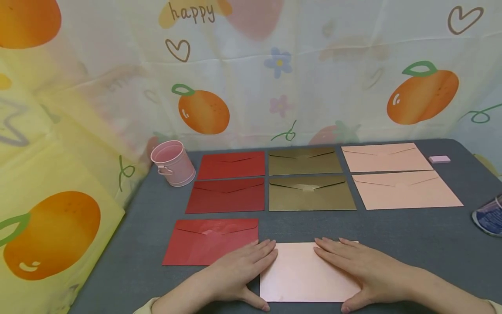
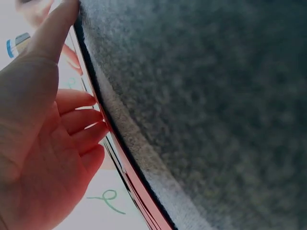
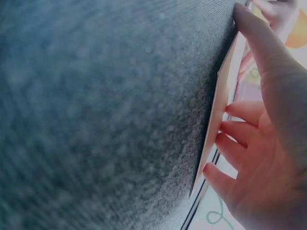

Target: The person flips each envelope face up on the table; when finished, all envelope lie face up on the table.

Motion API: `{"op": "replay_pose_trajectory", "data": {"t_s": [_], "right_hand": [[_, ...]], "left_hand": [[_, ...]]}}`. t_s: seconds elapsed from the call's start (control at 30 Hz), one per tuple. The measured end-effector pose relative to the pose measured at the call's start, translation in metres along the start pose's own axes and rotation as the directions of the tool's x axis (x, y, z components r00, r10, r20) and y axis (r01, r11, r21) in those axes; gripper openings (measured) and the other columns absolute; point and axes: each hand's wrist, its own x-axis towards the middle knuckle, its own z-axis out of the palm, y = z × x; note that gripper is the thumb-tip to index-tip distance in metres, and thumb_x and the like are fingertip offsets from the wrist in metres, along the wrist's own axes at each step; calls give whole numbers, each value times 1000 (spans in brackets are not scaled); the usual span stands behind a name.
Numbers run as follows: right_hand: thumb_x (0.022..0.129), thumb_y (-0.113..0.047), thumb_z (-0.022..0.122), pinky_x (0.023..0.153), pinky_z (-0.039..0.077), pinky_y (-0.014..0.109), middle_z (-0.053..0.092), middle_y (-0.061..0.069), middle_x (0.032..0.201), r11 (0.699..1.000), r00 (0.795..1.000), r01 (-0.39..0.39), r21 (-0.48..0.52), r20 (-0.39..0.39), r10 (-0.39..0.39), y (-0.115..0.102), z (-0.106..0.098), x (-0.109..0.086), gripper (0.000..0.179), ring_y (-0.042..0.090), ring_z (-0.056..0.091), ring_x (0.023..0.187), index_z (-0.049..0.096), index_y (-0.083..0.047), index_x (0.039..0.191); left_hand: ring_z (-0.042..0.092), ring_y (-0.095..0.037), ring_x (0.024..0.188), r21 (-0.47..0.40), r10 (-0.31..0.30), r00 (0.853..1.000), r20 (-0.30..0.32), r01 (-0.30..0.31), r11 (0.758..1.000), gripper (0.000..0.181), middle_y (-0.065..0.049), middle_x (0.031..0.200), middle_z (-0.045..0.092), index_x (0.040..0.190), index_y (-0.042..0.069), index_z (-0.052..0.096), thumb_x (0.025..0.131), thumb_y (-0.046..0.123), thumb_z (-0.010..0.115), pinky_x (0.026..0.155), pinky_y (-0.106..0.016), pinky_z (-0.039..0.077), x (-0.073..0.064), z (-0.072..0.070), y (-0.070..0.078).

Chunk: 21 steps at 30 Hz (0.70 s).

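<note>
A pale pink envelope (image 1: 300, 274) lies flat near the front of the table, its plain side up. My left hand (image 1: 244, 269) lies at its left edge with straight fingers, overlapping the corner of a red envelope (image 1: 208, 244) beside it. Along the right part of the pale envelope rests my right hand (image 1: 366, 270), fingers extended forward and the thumb by the near edge. In the right wrist view, fingertips (image 3: 213, 172) meet the envelope's surface (image 3: 215, 115). The left wrist view has the fingers (image 2: 84, 127) outstretched beside the thin red edge (image 2: 136, 184).
Two red envelopes (image 1: 229, 195), two gold ones (image 1: 311, 194) and two pink ones (image 1: 408, 190) lie in columns behind. A pink bucket (image 1: 180, 168) stands at back left, a pink eraser-like block (image 1: 439, 159) at back right. A dark blue can (image 1: 490, 216) is at the right edge.
</note>
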Motion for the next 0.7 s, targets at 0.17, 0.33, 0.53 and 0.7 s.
{"op": "replay_pose_trajectory", "data": {"t_s": [0.17,0.33,0.53,0.7], "right_hand": [[81,-71,60,112,23,25,36,6,154,996,1000,-7,-87,-5,6,-5,-4,3,96,24,44,134,34,-14,153],[82,-73,56,92,48,50,42,4,151,993,997,-65,-94,39,69,-14,-11,11,90,22,48,130,41,-16,150],[92,-52,61,84,54,41,61,1,132,999,999,1,-51,-37,-3,-19,-21,23,58,15,60,116,60,-13,135],[90,-22,71,69,55,25,70,-7,111,994,988,58,98,-148,-43,-12,-41,29,30,5,66,96,71,-19,120]], "left_hand": [[29,-23,143,-3,13,999,46,-13,1000,92,-11,155,33,150,8,39,84,68,59,113,-33,27,4,-8,-1],[47,-13,131,-69,84,996,-6,-85,994,69,-5,142,52,138,14,57,87,59,62,105,-28,40,10,-18,-6],[58,7,107,-224,182,960,-213,-229,947,38,9,119,67,120,19,70,91,43,62,88,-12,45,16,-26,-12],[61,4,102,-425,135,917,-375,-299,854,30,7,114,69,120,14,70,94,29,64,85,-19,50,21,-26,-20]]}}
